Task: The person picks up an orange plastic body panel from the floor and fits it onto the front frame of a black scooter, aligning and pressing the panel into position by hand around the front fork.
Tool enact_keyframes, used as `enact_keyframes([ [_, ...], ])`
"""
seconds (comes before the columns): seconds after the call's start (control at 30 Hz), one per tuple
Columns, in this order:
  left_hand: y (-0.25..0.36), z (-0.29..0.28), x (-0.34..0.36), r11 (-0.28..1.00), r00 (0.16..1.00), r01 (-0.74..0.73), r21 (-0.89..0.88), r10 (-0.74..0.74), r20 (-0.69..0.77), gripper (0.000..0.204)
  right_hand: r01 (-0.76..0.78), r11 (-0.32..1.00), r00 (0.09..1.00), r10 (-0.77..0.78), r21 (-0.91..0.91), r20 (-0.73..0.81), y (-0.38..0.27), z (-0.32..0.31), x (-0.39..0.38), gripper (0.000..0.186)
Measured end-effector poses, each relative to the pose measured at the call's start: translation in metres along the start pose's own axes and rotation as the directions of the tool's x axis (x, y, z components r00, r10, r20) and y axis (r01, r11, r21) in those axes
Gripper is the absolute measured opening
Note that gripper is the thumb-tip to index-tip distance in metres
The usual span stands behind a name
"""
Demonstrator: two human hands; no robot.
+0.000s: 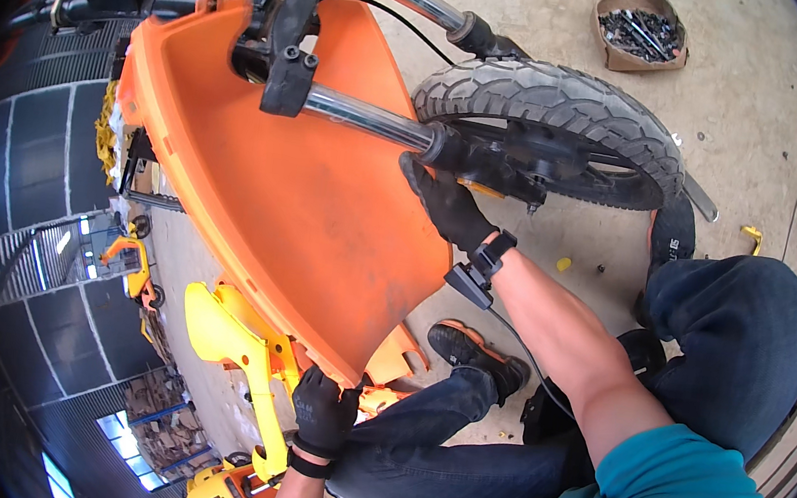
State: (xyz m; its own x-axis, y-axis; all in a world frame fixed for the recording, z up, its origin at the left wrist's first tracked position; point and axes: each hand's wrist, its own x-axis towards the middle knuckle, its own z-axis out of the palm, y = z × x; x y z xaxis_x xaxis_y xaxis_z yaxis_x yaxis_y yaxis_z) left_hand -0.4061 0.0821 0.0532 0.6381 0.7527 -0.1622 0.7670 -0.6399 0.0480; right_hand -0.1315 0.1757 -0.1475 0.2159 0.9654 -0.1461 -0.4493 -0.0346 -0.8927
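Observation:
A large curved orange plastic panel (295, 197) hangs in front of me, partly behind the front fork (365, 117) of a two-wheeled vehicle. My left hand (323, 414), black-gloved, is closed on the panel's lower edge. On the panel's right edge, just below the fork leg, rests my right hand (451, 206), also gloved. Its visible digit lies on the panel's inner face and the other fingers are hidden behind the edge. The front wheel (557, 134), with a black treaded tyre, is beyond that hand. Dark smudges mark the panel's lower inner face.
A cardboard box (642, 30) of small metal parts sits on the concrete floor at the far right. Yellow body parts (252, 350) stand at lower left, close to my left hand. My shoe (475, 353) is below the panel. A small yellow piece (751, 235) lies by my knee.

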Motion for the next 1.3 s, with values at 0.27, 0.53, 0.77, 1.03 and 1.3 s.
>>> enact_keyframes([
  [0.27, -0.006, -0.007, 0.003, 0.997, 0.998, -0.055, 0.046, 0.054, 0.026, 0.025, -0.103, 0.995, 0.99, 0.104, -0.016, 0.096, -0.03, 0.004, -0.007, 0.044],
  [0.53, -0.001, -0.018, 0.004, 0.997, 0.99, -0.068, -0.036, 0.072, 0.121, 0.016, 0.228, 0.969, 0.972, -0.221, 0.094, -0.08, 0.033, 0.011, 0.006, 0.044],
  [0.77, 0.03, -0.118, 0.039, 0.593, 0.849, 0.518, -0.616, -0.266, 0.458, 0.066, 0.013, 0.926, 0.986, -0.074, 0.378, 0.146, 0.03, -0.004, 0.004, 0.048],
  [1.03, 0.098, -0.164, 0.184, 0.641, 0.987, 0.092, -0.762, -0.16, -0.016, 0.058, 0.094, 0.977, 0.993, -0.106, 0.192, 0.054, 0.025, 0.004, 0.004, 0.048],
  [1.3, 0.107, -0.152, 0.2, 0.616, 0.957, 0.152, -0.773, -0.288, -0.042, 0.055, 0.126, 0.858, 0.991, -0.086, 0.498, -0.102, 0.056, 0.035, 0.029, 0.03],
])
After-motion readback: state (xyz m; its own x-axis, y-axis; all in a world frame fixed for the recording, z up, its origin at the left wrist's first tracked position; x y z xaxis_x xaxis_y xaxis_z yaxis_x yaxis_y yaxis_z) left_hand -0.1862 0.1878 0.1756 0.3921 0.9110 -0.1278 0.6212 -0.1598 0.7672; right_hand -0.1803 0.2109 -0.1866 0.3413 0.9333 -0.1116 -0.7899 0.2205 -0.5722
